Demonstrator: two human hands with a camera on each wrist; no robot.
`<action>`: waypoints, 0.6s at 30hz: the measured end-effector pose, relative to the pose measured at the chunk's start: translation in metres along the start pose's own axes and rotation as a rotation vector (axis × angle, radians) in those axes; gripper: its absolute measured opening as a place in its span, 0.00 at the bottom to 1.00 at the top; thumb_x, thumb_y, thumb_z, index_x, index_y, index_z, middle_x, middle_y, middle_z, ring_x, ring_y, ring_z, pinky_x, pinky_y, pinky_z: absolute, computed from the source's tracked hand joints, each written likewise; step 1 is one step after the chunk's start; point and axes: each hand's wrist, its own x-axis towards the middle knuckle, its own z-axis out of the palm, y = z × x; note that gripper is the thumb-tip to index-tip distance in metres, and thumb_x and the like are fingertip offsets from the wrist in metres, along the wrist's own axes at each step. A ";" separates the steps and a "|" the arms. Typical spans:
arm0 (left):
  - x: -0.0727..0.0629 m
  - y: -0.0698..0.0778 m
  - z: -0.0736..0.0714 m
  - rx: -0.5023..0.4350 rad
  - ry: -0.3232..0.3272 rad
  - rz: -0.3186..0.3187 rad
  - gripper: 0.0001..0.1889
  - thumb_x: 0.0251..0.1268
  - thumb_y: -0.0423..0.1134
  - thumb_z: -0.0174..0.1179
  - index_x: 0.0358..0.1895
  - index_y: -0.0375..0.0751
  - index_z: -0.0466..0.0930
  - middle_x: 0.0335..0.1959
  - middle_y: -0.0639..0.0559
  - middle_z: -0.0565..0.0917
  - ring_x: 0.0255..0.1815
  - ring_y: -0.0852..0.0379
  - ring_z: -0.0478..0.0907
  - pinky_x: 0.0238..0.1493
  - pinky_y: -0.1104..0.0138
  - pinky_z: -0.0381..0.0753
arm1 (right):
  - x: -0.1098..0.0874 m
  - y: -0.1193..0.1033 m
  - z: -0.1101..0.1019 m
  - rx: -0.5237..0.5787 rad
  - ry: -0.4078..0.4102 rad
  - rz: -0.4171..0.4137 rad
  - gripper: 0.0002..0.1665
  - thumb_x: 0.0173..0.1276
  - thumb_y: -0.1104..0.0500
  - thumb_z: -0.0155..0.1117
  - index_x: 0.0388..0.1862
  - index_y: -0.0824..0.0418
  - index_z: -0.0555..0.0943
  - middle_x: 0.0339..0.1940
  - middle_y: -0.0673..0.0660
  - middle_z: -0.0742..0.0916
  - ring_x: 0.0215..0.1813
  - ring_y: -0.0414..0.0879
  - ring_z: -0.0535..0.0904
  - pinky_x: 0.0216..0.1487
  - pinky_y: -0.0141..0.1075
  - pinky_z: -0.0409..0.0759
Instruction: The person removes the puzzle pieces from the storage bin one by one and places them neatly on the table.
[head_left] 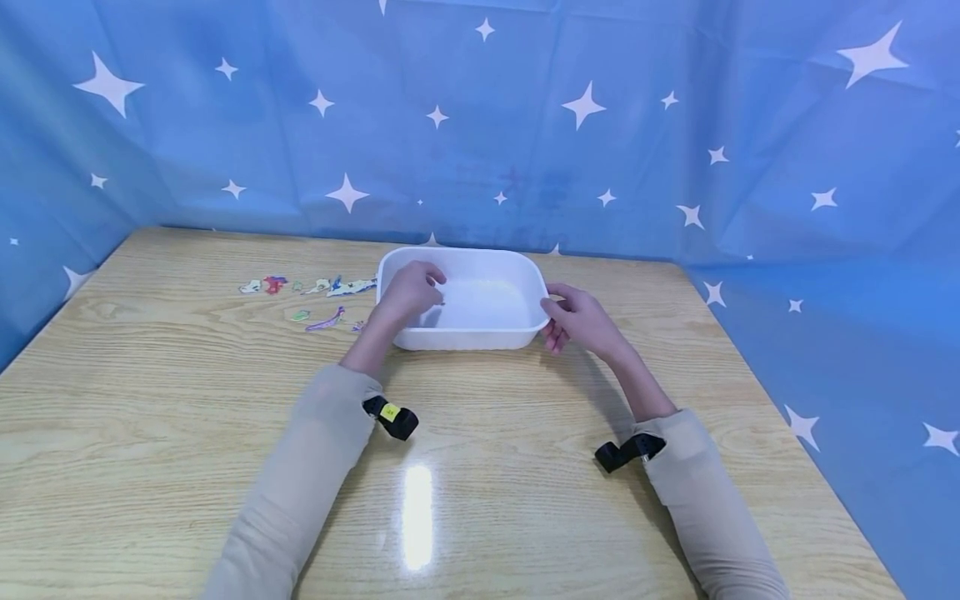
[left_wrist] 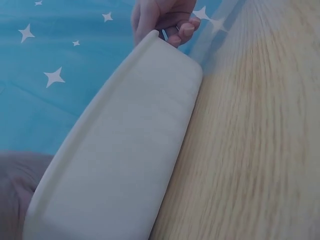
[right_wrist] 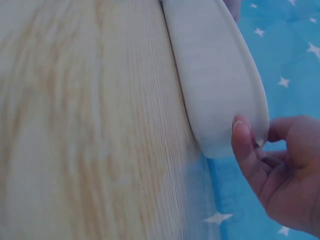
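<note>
A white plastic basin (head_left: 480,339) with rounded corners rests on the wooden table. At its right end, my right hand (head_left: 581,321) grips the rim; in the right wrist view the thumb and fingers (right_wrist: 243,142) pinch that rim from both sides. Over the basin's left end reaches my left hand (head_left: 411,290), bent fingers inside it. Whether those fingers hold anything small cannot be made out. In the left wrist view the basin's wall (left_wrist: 115,145) hides most of the left hand (left_wrist: 20,187).
Small colourful flat cut-out pieces (head_left: 326,321) lie left of the basin, several in loose rows, some partly behind the left arm. A blue cloth with white stars (head_left: 480,125) hangs behind the wooden table (head_left: 510,467) and along its sides.
</note>
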 end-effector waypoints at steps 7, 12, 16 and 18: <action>0.004 -0.001 0.005 0.127 0.051 -0.014 0.13 0.64 0.26 0.60 0.51 0.32 0.80 0.51 0.41 0.80 0.50 0.45 0.74 0.54 0.57 0.75 | 0.000 0.002 0.001 0.002 0.000 0.003 0.28 0.82 0.60 0.49 0.75 0.71 0.63 0.27 0.71 0.82 0.21 0.50 0.83 0.26 0.44 0.86; 0.005 -0.003 0.007 0.178 0.047 -0.019 0.09 0.64 0.30 0.66 0.47 0.35 0.82 0.47 0.43 0.81 0.49 0.45 0.75 0.55 0.57 0.75 | 0.000 0.002 0.001 0.004 0.002 0.004 0.28 0.82 0.60 0.49 0.75 0.71 0.63 0.27 0.69 0.82 0.21 0.50 0.83 0.26 0.44 0.85; 0.005 -0.003 0.007 0.210 0.041 -0.037 0.08 0.65 0.34 0.67 0.43 0.35 0.82 0.43 0.43 0.82 0.45 0.46 0.76 0.49 0.58 0.77 | 0.001 0.002 0.000 -0.003 0.005 0.002 0.27 0.82 0.60 0.49 0.75 0.71 0.63 0.26 0.69 0.82 0.21 0.50 0.83 0.25 0.45 0.85; 0.005 -0.002 0.007 0.238 0.036 -0.039 0.07 0.65 0.35 0.67 0.41 0.35 0.83 0.41 0.43 0.83 0.44 0.47 0.77 0.49 0.58 0.77 | 0.001 0.001 0.000 -0.003 0.003 0.004 0.27 0.82 0.60 0.49 0.74 0.71 0.63 0.27 0.70 0.82 0.21 0.51 0.83 0.26 0.45 0.85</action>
